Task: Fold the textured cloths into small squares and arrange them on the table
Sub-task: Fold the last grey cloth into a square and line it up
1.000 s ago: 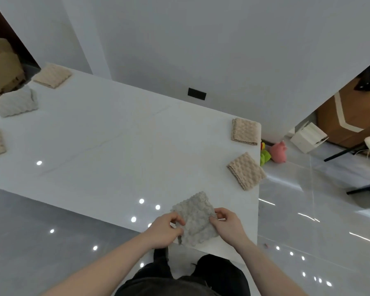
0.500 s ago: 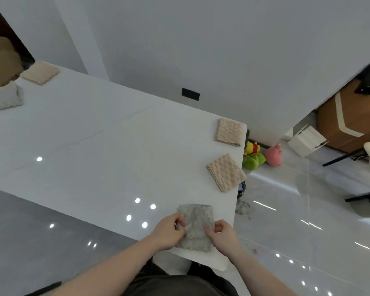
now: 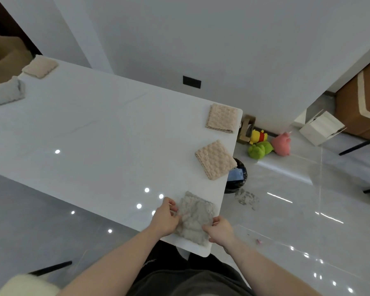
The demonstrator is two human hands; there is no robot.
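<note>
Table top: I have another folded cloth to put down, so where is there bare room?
The widest bare patch of the table lies between the grey cloth at the left end and the two beige squares. The right edge is crowded: both hands hold the grey square there.

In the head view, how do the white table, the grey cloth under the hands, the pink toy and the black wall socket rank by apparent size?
1. white table
2. grey cloth
3. pink toy
4. black wall socket

The toy and socket lie farther away, so true sizes stay unsure.
</note>
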